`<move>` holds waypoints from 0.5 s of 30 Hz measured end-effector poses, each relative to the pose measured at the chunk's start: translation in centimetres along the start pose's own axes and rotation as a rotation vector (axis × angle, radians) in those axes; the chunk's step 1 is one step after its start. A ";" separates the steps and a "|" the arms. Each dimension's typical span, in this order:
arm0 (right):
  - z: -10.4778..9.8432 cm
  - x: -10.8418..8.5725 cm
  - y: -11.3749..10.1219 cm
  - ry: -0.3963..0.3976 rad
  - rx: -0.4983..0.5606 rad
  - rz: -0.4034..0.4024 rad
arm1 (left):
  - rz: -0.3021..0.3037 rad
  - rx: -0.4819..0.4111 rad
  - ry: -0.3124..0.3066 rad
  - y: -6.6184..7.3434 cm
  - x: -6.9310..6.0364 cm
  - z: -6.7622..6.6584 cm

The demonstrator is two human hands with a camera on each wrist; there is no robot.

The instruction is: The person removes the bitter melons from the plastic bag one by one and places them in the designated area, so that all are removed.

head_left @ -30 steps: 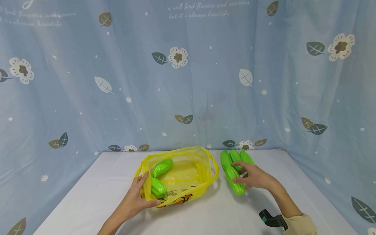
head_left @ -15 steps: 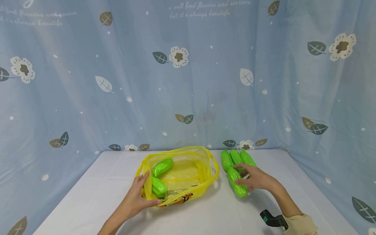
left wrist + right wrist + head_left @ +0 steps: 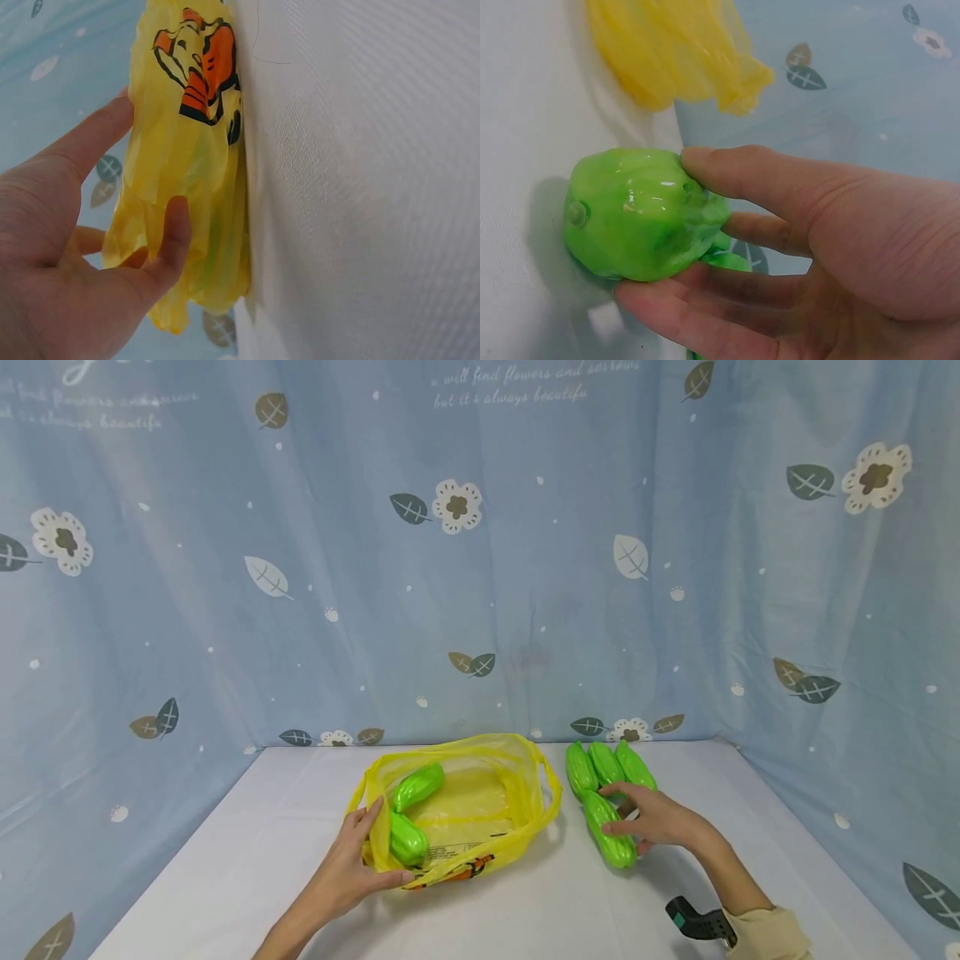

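In the head view my left hand (image 3: 351, 862) holds the near left side of a yellow plastic bag (image 3: 513, 847). The left wrist view shows its thumb on the printed front of the bag, with other fingers partly hidden behind. Two glossy green gourds, one toward the back (image 3: 417, 787) and one nearer (image 3: 407, 841), lie inside the open bag at its left. My right hand (image 3: 660, 818) grips another ridged green gourd (image 3: 602, 827) low at the table, right of the bag. In the right wrist view, thumb and fingers lie on opposite sides of this gourd (image 3: 634, 214).
Behind the gripped gourd, three more green gourds lie side by side, the left one (image 3: 581, 768), the middle one (image 3: 606, 763) and the right one (image 3: 634, 766). White cloth covers the table (image 3: 525, 918). A patterned blue curtain (image 3: 517, 568) encloses the back and sides.
My right hand and its gourd have shifted slightly toward me and to the right, sliding off the gourd behind it. The left hand and bag have stayed nearly still.
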State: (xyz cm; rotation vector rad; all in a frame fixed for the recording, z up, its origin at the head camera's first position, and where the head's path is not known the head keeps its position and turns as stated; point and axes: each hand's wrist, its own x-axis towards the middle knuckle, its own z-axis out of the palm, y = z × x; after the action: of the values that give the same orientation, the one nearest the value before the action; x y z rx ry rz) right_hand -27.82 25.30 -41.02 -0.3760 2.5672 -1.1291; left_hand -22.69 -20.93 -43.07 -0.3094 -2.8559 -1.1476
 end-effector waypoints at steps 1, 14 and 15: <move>0.0 0.0 0.0 0.001 0.000 0.001 | -0.002 0.000 0.001 0.0 0.0 0.0; 0.2 0.2 0.2 0.023 0.000 0.013 | 0.007 0.006 0.011 -0.3 0.1 0.1; 0.3 0.2 0.2 0.027 -0.001 0.021 | 0.007 0.004 0.011 -0.3 0.0 0.1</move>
State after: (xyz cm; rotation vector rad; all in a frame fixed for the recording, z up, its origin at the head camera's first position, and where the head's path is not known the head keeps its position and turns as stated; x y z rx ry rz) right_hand -27.91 25.20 -41.40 -0.3362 2.5891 -1.1328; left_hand -22.79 -21.04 -43.32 -0.3116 -2.8443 -1.1392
